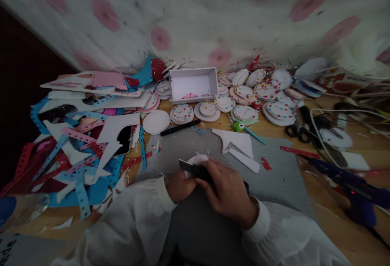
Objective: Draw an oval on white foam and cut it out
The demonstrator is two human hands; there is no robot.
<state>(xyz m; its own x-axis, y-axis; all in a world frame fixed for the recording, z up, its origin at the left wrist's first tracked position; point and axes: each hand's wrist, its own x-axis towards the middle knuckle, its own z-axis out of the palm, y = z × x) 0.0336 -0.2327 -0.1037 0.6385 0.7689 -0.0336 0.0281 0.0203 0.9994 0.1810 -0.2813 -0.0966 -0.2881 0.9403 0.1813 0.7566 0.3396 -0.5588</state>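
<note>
My right hand is closed around a black-handled utility knife, its blade end pointing left. Just left of it my left hand grips a small white foam disc, and the knife lies across the disc's near side. Part of the disc and the left fingers are hidden behind the knife and right hand. Both hands are over the near part of a grey cutting mat. Beyond them on the mat lie a white foam offcut and a loose white strip.
Coloured foam scraps pile up at left, near a plastic bottle. A white box stands at the back among several decorated discs. At right are scissors, cables and a blue glue gun.
</note>
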